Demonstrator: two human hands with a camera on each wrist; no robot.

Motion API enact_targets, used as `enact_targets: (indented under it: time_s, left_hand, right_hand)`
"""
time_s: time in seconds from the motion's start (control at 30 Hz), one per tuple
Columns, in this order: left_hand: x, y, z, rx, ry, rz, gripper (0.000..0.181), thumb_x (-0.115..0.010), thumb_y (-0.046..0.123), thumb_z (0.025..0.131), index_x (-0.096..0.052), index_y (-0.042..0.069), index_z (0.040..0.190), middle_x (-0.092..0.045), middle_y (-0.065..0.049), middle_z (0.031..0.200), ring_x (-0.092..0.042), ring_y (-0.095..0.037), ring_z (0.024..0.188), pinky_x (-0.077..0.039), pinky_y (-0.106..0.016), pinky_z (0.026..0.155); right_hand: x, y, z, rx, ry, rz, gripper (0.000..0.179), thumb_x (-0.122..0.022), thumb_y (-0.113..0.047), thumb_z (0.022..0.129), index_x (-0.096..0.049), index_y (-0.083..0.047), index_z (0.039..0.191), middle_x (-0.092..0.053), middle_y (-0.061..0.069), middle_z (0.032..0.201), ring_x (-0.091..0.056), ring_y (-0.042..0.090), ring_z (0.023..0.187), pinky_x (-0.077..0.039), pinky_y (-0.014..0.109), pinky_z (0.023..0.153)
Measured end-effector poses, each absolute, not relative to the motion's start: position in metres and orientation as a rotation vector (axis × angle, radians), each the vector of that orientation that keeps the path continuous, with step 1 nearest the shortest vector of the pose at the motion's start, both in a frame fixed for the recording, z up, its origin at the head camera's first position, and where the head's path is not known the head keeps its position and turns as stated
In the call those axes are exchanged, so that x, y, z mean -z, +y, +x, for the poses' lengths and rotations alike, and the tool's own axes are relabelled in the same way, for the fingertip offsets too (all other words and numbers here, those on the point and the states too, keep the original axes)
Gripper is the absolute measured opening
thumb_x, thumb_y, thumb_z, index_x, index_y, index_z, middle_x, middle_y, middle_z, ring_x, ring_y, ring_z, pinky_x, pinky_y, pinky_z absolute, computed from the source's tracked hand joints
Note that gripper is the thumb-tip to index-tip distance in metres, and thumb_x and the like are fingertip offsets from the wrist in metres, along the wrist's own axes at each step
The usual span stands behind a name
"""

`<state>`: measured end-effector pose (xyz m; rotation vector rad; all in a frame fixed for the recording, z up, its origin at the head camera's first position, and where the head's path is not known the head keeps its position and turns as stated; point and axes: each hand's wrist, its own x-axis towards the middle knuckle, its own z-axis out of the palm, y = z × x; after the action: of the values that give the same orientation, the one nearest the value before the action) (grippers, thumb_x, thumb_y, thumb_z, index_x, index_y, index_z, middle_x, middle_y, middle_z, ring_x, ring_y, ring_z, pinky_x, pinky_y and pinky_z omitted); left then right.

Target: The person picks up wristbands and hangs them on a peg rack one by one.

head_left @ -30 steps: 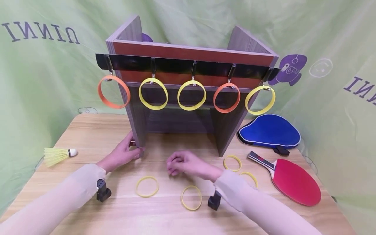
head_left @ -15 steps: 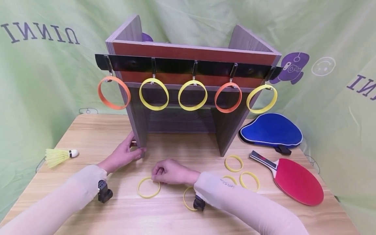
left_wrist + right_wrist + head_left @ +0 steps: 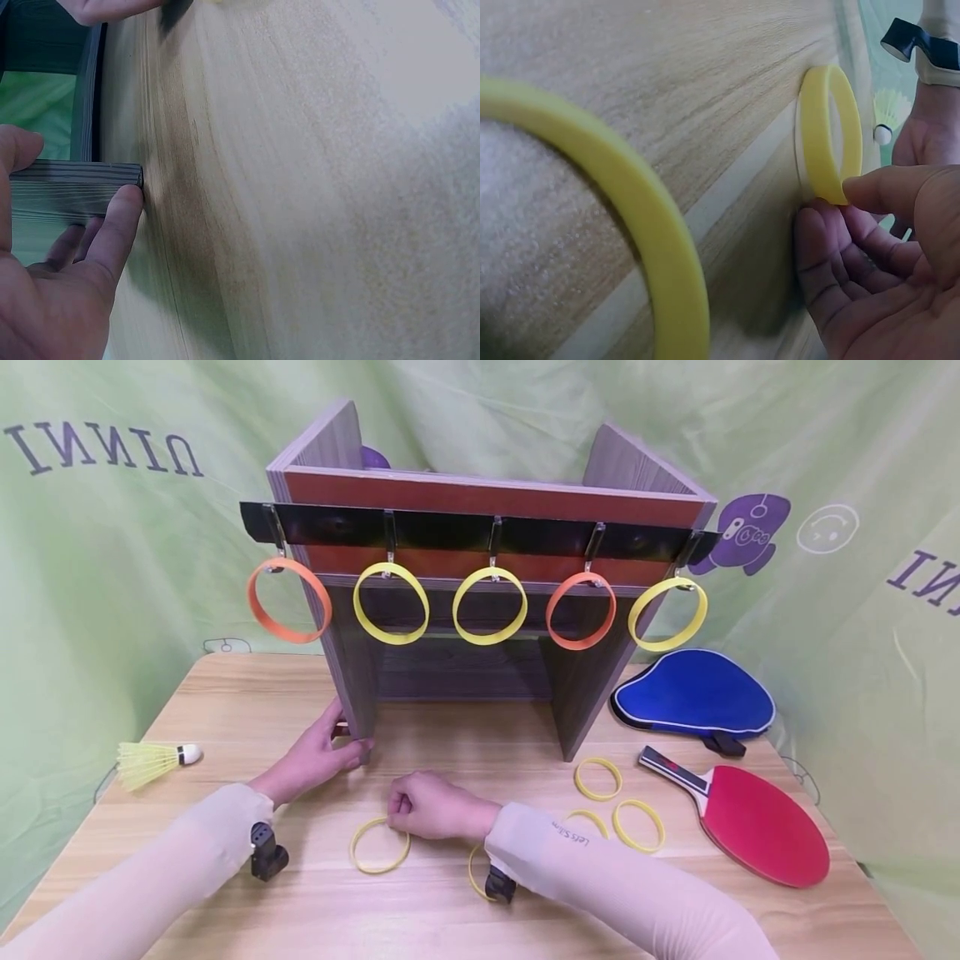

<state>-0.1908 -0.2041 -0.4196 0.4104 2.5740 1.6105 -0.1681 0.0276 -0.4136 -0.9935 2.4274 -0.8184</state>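
My left hand (image 3: 315, 756) grips the lower front edge of the left side panel (image 3: 351, 668) of a grey wooden stand, thumb on one face and fingers on the other. My right hand (image 3: 442, 806) is low over the table, in front of the stand. Its thumb and fingertips pinch the near edge of a yellow rubber wristband (image 3: 815, 142), which looks tilted on the tabletop in the right wrist view. Another yellow wristband (image 3: 679, 277) lies close to that camera. Orange (image 3: 288, 635) and yellow wristbands (image 3: 390, 638) hang from clips on the stand's black bar (image 3: 450, 531).
Right of my right forearm lie more loose yellow wristbands (image 3: 596, 796). A red table tennis bat (image 3: 765, 827) and a blue bat case (image 3: 693, 693) are at the right edge. A yellow shuttlecock (image 3: 150, 764) lies at the far left.
My right hand has moved left and slightly toward me, from open tabletop to the yellow wristband, and now pinches its edge. The left hand keeps its grip on the panel.
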Motion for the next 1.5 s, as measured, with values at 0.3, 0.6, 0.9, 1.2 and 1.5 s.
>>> enact_targets:
  time_s: [0.3,0.6,0.9,1.2,1.5]
  left_hand:
    - [0.420,-0.205,-0.190,-1.620,2.565,0.396,0.072,-0.067,0.013,0.100,-0.029,0.012,0.161,-0.049,-0.027,0.151,-0.053,-0.049,0.132,-0.056,-0.022,0.085]
    - [0.420,-0.203,-0.190,-1.625,2.566,0.403,0.073,-0.068,0.012,0.099,-0.029,0.011,0.161,-0.048,-0.028,0.152,-0.053,-0.050,0.132,-0.056,-0.024,0.087]
    - [0.419,-0.201,-0.190,-1.648,2.540,0.394,0.073,-0.067,0.011,0.099,-0.029,0.011,0.161,-0.047,-0.029,0.151,-0.053,-0.051,0.132,-0.056,-0.024,0.085]
    - [0.418,-0.204,-0.190,-1.641,2.570,0.412,0.076,-0.067,0.008,0.097,-0.027,0.009,0.162,-0.050,-0.033,0.147,-0.055,-0.052,0.130,-0.055,-0.027,0.089]
    - [0.423,-0.202,-0.191,-1.714,2.568,0.517,0.052,-0.071,0.008,0.095,-0.047,0.002,0.141,-0.062,-0.020,0.124,-0.062,-0.009,0.109,-0.056,-0.023,0.090]
  right_hand:
    - [0.411,0.035,-0.164,1.089,2.150,-0.832,0.009,-0.067,0.004,0.095,-0.066,-0.003,0.089,-0.064,0.002,0.074,-0.058,0.004,0.062,-0.056,0.017,0.062]
    - [0.412,0.050,-0.163,1.330,1.794,-0.490,0.016,-0.067,0.010,0.094,-0.067,0.013,0.110,-0.071,0.009,0.085,-0.068,0.011,0.069,-0.066,0.030,0.076]
    - [0.395,0.064,-0.170,1.394,1.654,-0.496,0.019,-0.065,0.006,0.098,-0.060,0.010,0.117,-0.075,0.025,0.102,-0.074,0.013,0.079,-0.065,0.034,0.085]
    - [0.344,0.070,-0.172,1.479,1.654,-0.688,0.024,-0.062,0.007,0.100,-0.054,0.012,0.122,-0.068,0.040,0.120,-0.075,0.011,0.085,-0.063,0.043,0.094]
    - [0.292,0.055,-0.160,1.737,1.646,-0.835,0.024,-0.062,0.008,0.099,-0.052,0.012,0.121,-0.063,0.045,0.123,-0.076,0.011,0.092,-0.063,0.046,0.093]
